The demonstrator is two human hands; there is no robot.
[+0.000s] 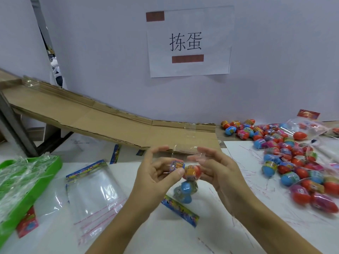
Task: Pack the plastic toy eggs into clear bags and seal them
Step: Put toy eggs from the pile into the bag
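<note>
Above the white desk [146, 235], the left hand [156, 180] pinches a purple toy egg [177, 166] between thumb and fingers, while the right hand [218, 173] cradles a red toy egg [192, 172] beside it, both inside a clear bag [185, 145] rising between the fingertips. A blue egg [186, 187] hangs lower in the bag. Empty bags [95, 191] lie to the left beside a green tray [45, 173]; loose eggs [293, 162] are heaped at right, below a cardboard ramp [110, 123].
</note>
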